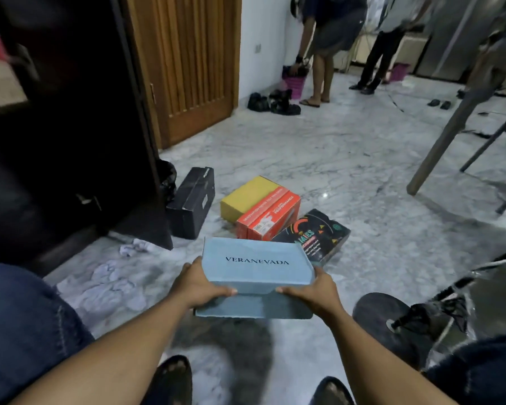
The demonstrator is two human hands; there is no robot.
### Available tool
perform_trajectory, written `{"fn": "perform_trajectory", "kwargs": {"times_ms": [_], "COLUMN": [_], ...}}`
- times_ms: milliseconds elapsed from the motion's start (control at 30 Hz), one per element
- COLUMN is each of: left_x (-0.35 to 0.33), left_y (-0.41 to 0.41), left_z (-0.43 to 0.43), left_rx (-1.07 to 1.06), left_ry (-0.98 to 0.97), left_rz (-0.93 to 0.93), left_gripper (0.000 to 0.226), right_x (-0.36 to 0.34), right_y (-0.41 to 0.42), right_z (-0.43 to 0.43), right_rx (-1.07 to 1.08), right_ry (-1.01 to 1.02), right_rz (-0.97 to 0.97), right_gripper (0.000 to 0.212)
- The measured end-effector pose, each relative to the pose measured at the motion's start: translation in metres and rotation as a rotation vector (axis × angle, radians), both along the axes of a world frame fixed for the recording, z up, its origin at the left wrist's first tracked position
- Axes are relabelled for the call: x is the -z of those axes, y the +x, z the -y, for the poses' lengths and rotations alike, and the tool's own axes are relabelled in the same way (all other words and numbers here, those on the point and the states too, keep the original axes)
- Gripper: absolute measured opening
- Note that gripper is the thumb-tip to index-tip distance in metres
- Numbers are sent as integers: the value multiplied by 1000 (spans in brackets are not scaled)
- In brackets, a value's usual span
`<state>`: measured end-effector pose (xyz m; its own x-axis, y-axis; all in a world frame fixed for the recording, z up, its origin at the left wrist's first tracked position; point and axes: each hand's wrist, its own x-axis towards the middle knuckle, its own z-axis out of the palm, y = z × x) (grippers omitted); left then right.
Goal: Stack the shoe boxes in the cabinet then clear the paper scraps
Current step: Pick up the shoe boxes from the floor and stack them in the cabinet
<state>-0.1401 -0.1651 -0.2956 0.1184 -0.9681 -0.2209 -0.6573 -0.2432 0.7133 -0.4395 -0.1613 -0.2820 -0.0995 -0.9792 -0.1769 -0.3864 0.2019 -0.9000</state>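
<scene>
A light blue shoe box (254, 273) marked VERANEVADA is held above the marble floor in both hands. My left hand (197, 283) grips its left end and my right hand (314, 290) grips its right end, thumbs over the near edge. Beyond it on the floor lie a red box (268, 217), a yellow box (247, 195), a black printed box (314, 236) and a plain black box (192, 201). The dark cabinet (70, 141) stands at the left with its door open. White paper scraps (105, 283) lie on the floor in front of it.
A wooden door (187, 59) stands behind the cabinet. Chair legs (450, 130) slant in at the right. Two people (327, 39) stand at the far wall near pink baskets and shoes. My knees and feet frame the bottom edge; a dark round object (386, 320) sits at the right.
</scene>
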Motion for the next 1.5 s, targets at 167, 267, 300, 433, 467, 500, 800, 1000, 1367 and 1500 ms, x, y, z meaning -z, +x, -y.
{"fn": "perform_trajectory", "kwargs": {"times_ms": [167, 267, 300, 433, 467, 500, 800, 1000, 1367, 1500], "left_x": [-68, -100, -109, -144, -157, -171, -294, -332, -283, -274], "left_y": [74, 117, 132, 192, 201, 209, 295, 366, 466, 482], "left_z": [-24, -54, -67, -125, -141, -156, -230, -237, -196, -181], "left_rx": [-166, -301, -355, -551, -581, -613, -895, -1006, -1233, -1387], "left_ry": [-131, -174, -170, -222, -239, -266, -500, -595, -692, -778], "left_rz": [68, 80, 117, 177, 169, 166, 324, 320, 91, 295], "left_gripper": [106, 94, 96, 110, 99, 88, 104, 113, 72, 85], "right_x": [-42, -70, -77, -107, -116, -127, -266, -320, -285, -266], "right_y": [76, 134, 154, 233, 251, 270, 415, 500, 643, 678], "right_z": [27, 33, 34, 31, 29, 27, 13, 17, 63, 71], "right_rx": [-155, -291, -342, -550, -596, -643, -900, -991, -1053, -950], "right_ry": [-118, -190, -209, -218, -223, -233, -431, -513, -568, -608], "right_rz": [41, 96, 116, 180, 199, 209, 367, 460, 368, 380], "right_gripper": [62, 57, 57, 59, 61, 63, 58, 58, 76, 70]}}
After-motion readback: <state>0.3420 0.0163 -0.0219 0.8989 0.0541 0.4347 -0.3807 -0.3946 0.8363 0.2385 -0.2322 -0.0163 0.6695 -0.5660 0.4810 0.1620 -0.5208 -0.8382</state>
